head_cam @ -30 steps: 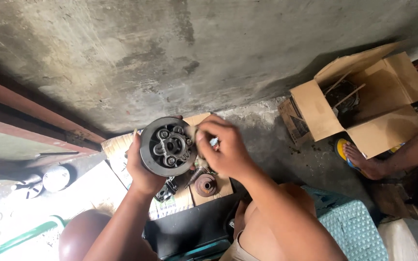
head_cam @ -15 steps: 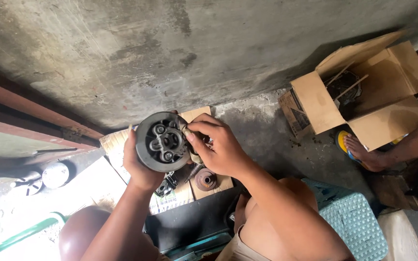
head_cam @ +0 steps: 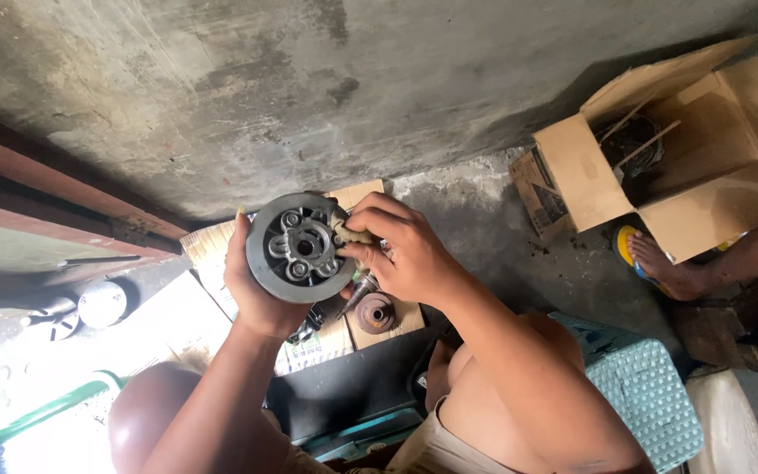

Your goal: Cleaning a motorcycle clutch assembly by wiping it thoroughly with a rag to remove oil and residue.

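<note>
Closest in, the left hand (head_cam: 252, 290) is cupped under and behind a round dark metal hub (head_cam: 300, 247), fingers curled on its far rim, thumb side along the near edge, gripping it tilted with its face toward the camera; the hub shows a centre hole ringed by several raised bosses; the right hand (head_cam: 401, 254) sits right against the hub's right edge, fingertips pinched together on a small pale piece (head_cam: 350, 235) pressed at the rim, what that piece is I cannot tell.

Just below the hub, a slim pointed metal tool (head_cam: 359, 294) pokes out from under the right palm; beside it a small rusty-brown round part (head_cam: 375, 313) lies on a flattened piece of cardboard (head_cam: 212, 250) spread on the floor, the hub held above that sheet; a dark small part (head_cam: 307, 326) lies under the hub's lower edge.

Right of the hub and lower, a teal woven stool (head_cam: 651, 386); left of the hub, a shiny round metal piece (head_cam: 103, 303) on the bright floor.

Farther off to the hub's upper right, an open cardboard box (head_cam: 589, 171) with dark parts inside; another person's foot (head_cam: 660, 268) rests beside it; behind everything, a rough grey concrete wall (head_cam: 309, 88).
</note>
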